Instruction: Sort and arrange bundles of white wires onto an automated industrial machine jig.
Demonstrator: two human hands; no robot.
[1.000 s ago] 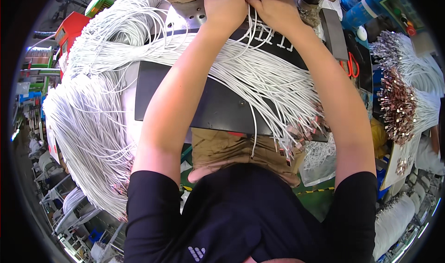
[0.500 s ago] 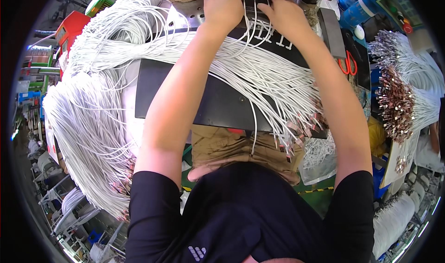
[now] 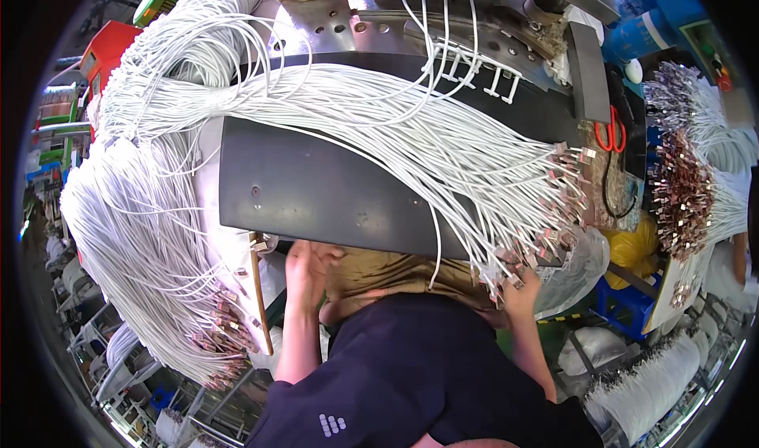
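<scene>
My left hand [image 3: 307, 270] is at the front edge of the black board [image 3: 316, 187], low in front of my body, holding nothing I can see, its fingers loosely apart. To the right, my right hand [image 3: 520, 296] is up against the connector ends [image 3: 506, 268] of the white cables [image 3: 411, 144]. Its fingers are partly hidden there, so a grip cannot be made out. The cable bundle fans across the board, its metal plugs toward the right corner. Beyond the board, several cables run up to the metal machine bed [image 3: 371, 28], beside white T-shaped moulded pieces [image 3: 474, 70].
A large heap of white cables [image 3: 134, 211] hangs over the left side. Red-handled scissors [image 3: 611, 132] lie at the right beside a grey bar [image 3: 589, 73]. Further right are more cable bundles [image 3: 684, 187], a yellow bag [image 3: 635, 246] and a blue stool [image 3: 621, 306].
Both hands have left the machine at the far side and come back toward my body, down to the board's front edge. The whole board and cable bundle now show uncovered.
</scene>
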